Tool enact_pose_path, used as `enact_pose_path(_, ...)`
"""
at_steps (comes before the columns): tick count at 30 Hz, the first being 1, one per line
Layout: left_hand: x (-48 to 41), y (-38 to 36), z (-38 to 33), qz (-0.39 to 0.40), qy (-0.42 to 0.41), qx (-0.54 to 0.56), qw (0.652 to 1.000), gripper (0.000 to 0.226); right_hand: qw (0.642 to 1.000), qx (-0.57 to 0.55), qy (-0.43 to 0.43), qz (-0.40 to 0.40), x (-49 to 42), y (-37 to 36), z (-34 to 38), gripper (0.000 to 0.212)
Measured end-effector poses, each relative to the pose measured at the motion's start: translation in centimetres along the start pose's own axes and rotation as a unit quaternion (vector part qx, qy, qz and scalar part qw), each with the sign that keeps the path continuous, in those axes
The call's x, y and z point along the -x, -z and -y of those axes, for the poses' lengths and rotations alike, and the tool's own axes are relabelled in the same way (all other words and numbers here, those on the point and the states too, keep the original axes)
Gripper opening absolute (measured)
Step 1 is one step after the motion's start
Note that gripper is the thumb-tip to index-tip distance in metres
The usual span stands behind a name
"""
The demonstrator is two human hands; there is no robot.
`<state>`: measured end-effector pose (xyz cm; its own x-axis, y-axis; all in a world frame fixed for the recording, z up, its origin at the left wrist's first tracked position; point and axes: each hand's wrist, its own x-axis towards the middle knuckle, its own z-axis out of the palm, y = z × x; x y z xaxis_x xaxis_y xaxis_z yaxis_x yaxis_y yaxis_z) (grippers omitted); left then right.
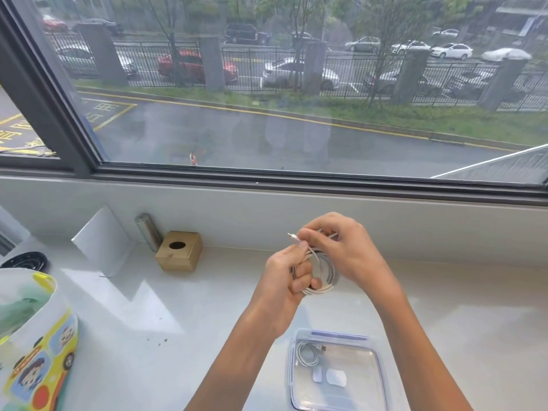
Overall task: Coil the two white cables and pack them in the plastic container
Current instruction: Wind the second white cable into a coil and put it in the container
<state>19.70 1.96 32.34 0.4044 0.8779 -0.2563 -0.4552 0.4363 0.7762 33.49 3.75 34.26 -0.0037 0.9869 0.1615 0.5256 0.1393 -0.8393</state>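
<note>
Two hands (299,262) round coiled cable (321,274), plug end (292,236) pointing left.

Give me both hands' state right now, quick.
Left hand: closed around the coiled white cable, holding its loops together.
Right hand: fingers pinched on the same cable near its connector end.

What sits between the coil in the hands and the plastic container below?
Nothing visible. The coiled white cable is held by both hands, left hand and right hand, above the counter. The plastic container lies open-topped; another coiled cable occupies one corner.
</note>
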Motion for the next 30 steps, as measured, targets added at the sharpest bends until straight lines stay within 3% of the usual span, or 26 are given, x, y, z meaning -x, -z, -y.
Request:
enact_pose_path(3, 0.3, -0.3, 0.3, 0.006, -0.027, 0.009, 1.000, 0.026, 0.998, -0.044, -0.014, 0.039, 0.5, 0.1, -0.3, 0.014)
enact_pose_path(8, -0.2, -0.4, 0.1, -0.016, -0.058, 0.033, 0.998, 0.038, 0.978, -0.207, -0.037, 0.009, 2.3, 0.7, 0.1, 0.034)
enact_pose_path(12, -0.3, -0.3, -0.4, -0.036, -0.088, 0.012, 0.995, 0.040, 0.965, -0.251, -0.054, 0.048, 3.8, -0.4, 0.3, 0.024)
enact_pose_path(18, -0.2, -1.5, -0.2, -0.131, -0.141, -0.018, 0.981, 0.017, 0.974, -0.198, -0.022, -0.112, 4.4, -2.8, -0.1, 0.029)
enact_pose_path(25, -0.3, -1.8, 0.2, -0.166, -0.227, -0.120, 0.952, 0.008, 0.974, -0.135, 0.025, -0.182, 4.7, -3.8, -0.1, 0.053)
enact_pose_path(27, -0.4, -1.7, 0.2, -0.170, -0.238, -0.145, 0.945, 0.008, 0.979, -0.091, 0.038, -0.179, 4.6, -3.7, -0.1, 0.047)
enact_pose_path(30, -0.7, -1.1, 0.0, -0.176, -0.255, -0.182, 0.933, 0.008, 0.979, -0.074, 0.047, -0.183, 4.4, -3.1, -0.2, 0.018)
